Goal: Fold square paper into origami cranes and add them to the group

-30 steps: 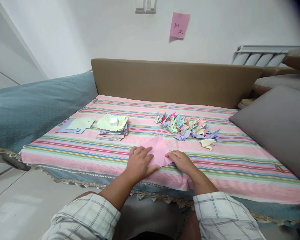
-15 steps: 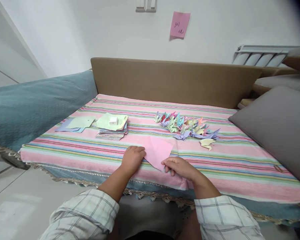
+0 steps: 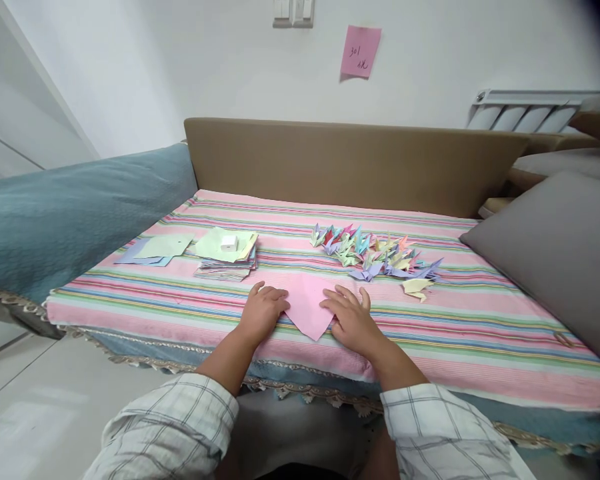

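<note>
The pink paper lies on the striped cloth's near side; left hand at its left edge, grip unclear, right hand spread at its right. Light, even pressure should keep it flat.

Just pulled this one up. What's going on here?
A person is handling a pink sheet on a striped cloth. The left hand is at its left edge and the right hand at its right edge, with one corner pointing toward the person. Beyond it, to the right, lies a cluster of folded paper cranes; to the left is a paper stack with a small white box on top.
</note>
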Tool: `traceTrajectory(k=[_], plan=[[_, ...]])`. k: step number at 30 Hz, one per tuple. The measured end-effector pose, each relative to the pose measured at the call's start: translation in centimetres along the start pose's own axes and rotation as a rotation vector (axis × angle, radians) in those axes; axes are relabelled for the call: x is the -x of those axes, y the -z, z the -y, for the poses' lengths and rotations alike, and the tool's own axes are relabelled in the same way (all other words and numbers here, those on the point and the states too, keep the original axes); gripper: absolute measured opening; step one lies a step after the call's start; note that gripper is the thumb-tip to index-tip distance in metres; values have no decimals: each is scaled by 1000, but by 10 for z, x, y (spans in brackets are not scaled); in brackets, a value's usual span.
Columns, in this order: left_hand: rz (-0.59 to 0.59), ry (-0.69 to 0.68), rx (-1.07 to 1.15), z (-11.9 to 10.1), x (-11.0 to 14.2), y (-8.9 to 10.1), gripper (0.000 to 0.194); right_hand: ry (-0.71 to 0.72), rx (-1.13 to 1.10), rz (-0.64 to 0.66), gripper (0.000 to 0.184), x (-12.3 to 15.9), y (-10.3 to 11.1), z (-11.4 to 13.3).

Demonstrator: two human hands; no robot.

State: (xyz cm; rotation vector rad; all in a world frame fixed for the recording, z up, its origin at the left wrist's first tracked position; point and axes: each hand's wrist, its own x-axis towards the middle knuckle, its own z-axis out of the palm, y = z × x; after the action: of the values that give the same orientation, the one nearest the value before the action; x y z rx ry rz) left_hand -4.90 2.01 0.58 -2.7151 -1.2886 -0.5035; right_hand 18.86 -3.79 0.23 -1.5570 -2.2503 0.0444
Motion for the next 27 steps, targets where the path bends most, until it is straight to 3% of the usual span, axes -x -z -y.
traceTrajectory(k=[6,13,22,27], plan=[[-27,-29,-11,9,0,-1,17,-112,-5,77,49,-5,-11,-20],[42,-27,8,17,3,0,24,-141,-33,93,44,-2,-9,-21],[109,168,165,28,8,7,17,-147,-95,119,41,-1,-6,-23],[105,186,196,28,8,8,16,-145,-151,163,46,-1,-4,-28]])
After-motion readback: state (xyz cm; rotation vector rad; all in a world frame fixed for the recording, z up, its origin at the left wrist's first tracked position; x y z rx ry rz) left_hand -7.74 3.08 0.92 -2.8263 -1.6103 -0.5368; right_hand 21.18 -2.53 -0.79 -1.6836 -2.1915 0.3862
